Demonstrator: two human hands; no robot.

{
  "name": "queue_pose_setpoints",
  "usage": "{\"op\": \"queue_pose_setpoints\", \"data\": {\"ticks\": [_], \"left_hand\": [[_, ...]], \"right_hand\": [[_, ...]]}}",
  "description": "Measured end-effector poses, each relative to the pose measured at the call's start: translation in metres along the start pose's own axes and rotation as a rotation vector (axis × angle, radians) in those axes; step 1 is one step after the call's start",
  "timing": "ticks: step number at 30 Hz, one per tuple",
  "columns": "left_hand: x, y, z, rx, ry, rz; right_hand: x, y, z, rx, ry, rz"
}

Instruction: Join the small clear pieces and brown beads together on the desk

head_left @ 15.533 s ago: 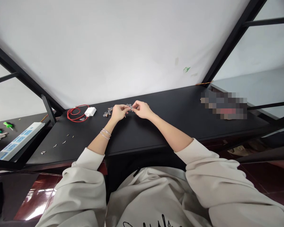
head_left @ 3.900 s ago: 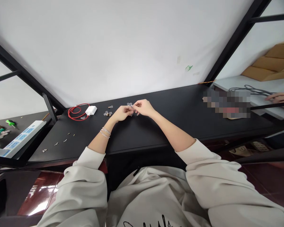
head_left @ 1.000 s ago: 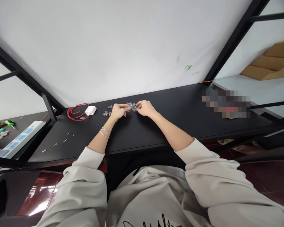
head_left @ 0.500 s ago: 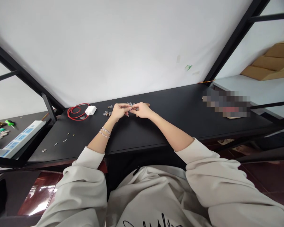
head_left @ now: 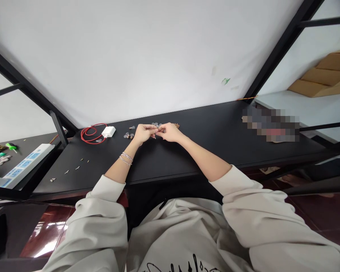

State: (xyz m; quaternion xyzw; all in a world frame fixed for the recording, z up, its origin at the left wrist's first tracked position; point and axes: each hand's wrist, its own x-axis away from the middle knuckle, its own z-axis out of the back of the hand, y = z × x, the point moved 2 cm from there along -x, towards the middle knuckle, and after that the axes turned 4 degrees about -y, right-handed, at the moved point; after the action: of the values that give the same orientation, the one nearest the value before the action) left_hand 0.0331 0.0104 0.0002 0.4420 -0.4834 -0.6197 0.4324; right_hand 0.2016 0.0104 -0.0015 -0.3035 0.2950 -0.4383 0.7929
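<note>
Both grips clenched: left hand (head_left: 143, 133) and right hand (head_left: 170, 132) meet fingertip to fingertip above the worktop (head_left: 204, 155); held item too small for me to tell, clear beads (head_left: 155, 124) just beyond.

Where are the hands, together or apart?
Together: the left hand and right hand meet at the fingertips, over small clear pieces.

The one head-worn camera looks forward and down from above the person's chest, with the sweatshirt (head_left: 184, 238) filling the bottom edge. It faces the tabletop (head_left: 215, 158) and the white wall (head_left: 130, 64) beyond, with the left hand (head_left: 143, 134) and right hand (head_left: 170, 132) near mid-frame.
</note>
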Motion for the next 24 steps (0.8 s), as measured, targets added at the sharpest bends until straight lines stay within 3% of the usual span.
{"op": "queue_pose_setpoints", "data": {"ticks": [24], "left_hand": [[-0.005,-0.011,-0.004,0.052,0.072,0.013]], "right_hand": [[0.001,-0.002,-0.002,0.082,0.138,-0.032]]}}
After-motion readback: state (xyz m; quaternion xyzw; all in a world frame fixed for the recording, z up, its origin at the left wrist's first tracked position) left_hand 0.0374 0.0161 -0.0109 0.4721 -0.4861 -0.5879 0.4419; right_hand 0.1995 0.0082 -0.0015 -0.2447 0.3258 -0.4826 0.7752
